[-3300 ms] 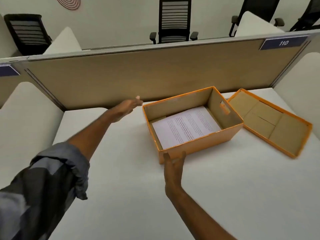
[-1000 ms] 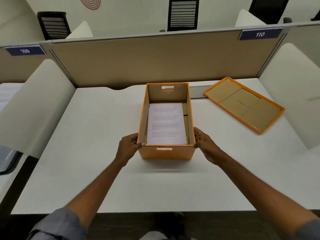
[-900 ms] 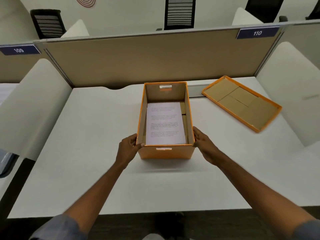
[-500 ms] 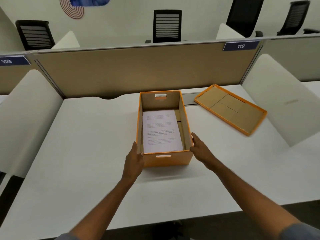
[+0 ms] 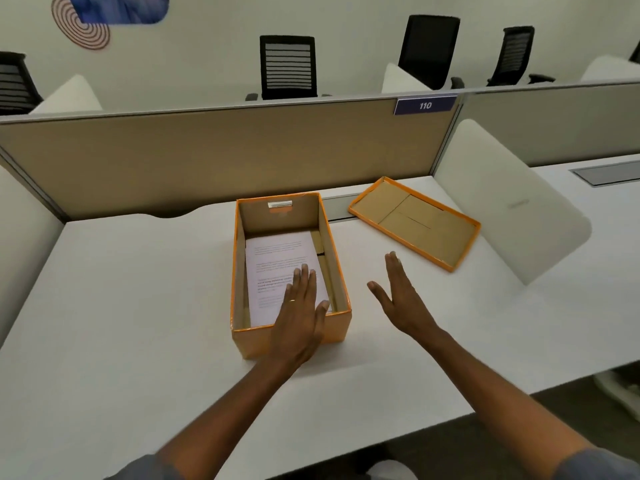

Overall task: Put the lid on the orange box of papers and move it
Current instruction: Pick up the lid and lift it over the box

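Two hands reach over a white worktop, and the orange box sits between the arms, slightly left of centre. Its long axis runs away from the person toward the tan partition, with one short end nearest the body and the far short end (the one with the handle cut-out) close to the partition. The box has no cover on, and a sheet of printed papers lies flat on its floor, long side along the box's length. The left hand stretches across the near short wall and over the box's opening, palm down, fingers straight and held together, gripping nothing; its fingertips are over the papers, though whether they press on the sheet cannot be told. A ring shows on one finger. To the right of the box, the right hand is over the bare worktop just beside the box's right long wall, flat and spread with the thumb out, holding nothing and apart from the box. Farther right and back, the lid lies upside down on the worktop, its brown inside facing up, its long axis angled from back-left to front-right, well apart from both hands and near a white side divider.
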The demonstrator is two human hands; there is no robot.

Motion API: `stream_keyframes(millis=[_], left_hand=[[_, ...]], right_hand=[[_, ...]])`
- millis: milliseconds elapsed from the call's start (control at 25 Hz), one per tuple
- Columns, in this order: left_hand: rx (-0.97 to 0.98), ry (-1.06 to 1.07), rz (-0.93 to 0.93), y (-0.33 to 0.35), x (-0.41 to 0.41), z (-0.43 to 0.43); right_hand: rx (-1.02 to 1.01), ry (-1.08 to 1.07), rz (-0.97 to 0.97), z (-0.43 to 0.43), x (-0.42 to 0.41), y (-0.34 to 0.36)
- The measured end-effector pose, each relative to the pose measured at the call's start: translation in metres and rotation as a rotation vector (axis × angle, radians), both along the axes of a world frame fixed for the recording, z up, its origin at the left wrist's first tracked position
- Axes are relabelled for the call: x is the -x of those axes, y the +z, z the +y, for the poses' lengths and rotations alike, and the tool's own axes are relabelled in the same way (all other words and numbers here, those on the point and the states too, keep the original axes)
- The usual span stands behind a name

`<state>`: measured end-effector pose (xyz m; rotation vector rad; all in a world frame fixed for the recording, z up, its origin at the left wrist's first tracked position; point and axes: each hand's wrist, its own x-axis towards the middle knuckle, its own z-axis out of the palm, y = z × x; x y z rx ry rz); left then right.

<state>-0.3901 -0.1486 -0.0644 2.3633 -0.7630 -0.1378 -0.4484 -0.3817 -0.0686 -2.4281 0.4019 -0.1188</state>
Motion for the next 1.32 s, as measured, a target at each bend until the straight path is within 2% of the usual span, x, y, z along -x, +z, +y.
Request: stream_keyframes(millis=[240, 400, 800, 960, 1120, 1200, 1320], left_hand=[[-0.017, -0.153, -0.018, 0.001, -0.006, -0.117], [-0.053, -0.184, -0.029, -0.016, -0.016, -0.205], [-0.379, -0.248, -0.025, -0.083, -0.036, -0.381], [-0.542, -0.338, -0.036, -0.106, -0.035, -0.412], [-0.603, -0.377, -0.036, -0.121, -0.030, -0.423], [-0.593, -0.379, -0.021, -0.126, -0.028, -0.419], [-0.431, -0.293, 0.051, -0.125, -0.023, -0.403]], right_hand=[[0.032, -0.084, 0.023, -0.099, 0.017, -0.006], [0.067, -0.053, 0.054, -0.175, 0.011, -0.018], [0.278, 0.180, 0.260, -0.329, -0.017, -0.081], [0.314, 0.264, 0.357, -0.347, -0.016, -0.108], [0.256, 0.291, 0.374, -0.345, -0.010, -0.124], [0.245, 0.316, 0.361, -0.339, -0.007, -0.127], [0.227, 0.388, 0.299, -0.325, 0.004, -0.126]])
